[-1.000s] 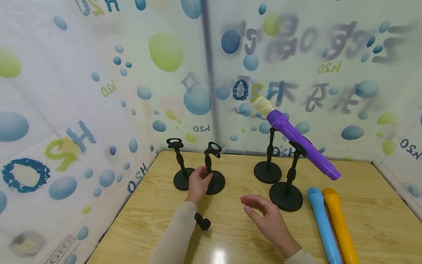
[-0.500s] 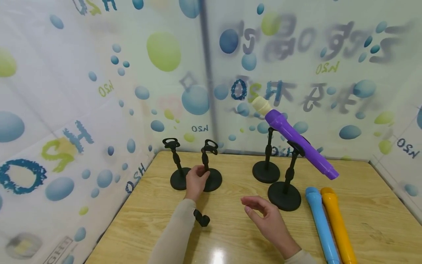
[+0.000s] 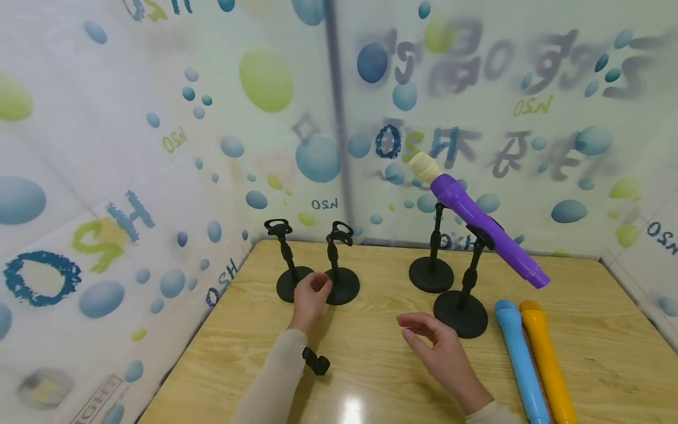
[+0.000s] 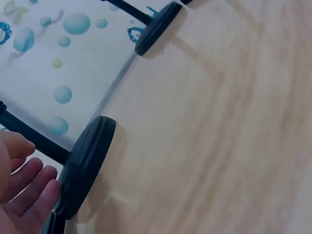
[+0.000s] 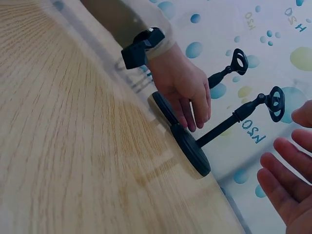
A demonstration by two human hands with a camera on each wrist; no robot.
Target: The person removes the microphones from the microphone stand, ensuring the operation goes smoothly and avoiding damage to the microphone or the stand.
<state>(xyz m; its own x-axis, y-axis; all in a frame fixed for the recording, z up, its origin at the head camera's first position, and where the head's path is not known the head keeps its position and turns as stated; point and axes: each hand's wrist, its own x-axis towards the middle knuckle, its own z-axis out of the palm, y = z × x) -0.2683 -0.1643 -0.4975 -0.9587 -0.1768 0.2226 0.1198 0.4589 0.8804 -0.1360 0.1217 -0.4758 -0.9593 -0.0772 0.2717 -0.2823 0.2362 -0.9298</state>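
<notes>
Two black microphone stands with bare clip rings are at the left: one [image 3: 342,287] beside my left hand [image 3: 309,300], another [image 3: 285,285] just behind it. In the left wrist view, the loosely bent fingers [image 4: 36,195] are at the round base [image 4: 90,168], and nothing is held between them and the thumb. My right hand [image 3: 436,347] hovers nearer the front, fingers gently curved around nothing. To its right a front stand [image 3: 461,314] carries a tilted purple toy microphone [image 3: 477,221] with a cream head. Another stand [image 3: 431,274] is behind it.
A blue microphone [image 3: 521,362] and an orange microphone [image 3: 548,362] lie side by side on the wooden table [image 3: 381,383] at the right. Curtains [image 3: 265,147] printed with bubbles enclose the table's back and sides. A small black camera [image 3: 316,361] is on the left wrist.
My left hand has let go of the right-hand stand of the left pair and drawn back slightly, toward the front left. The right hand has hardly moved.
</notes>
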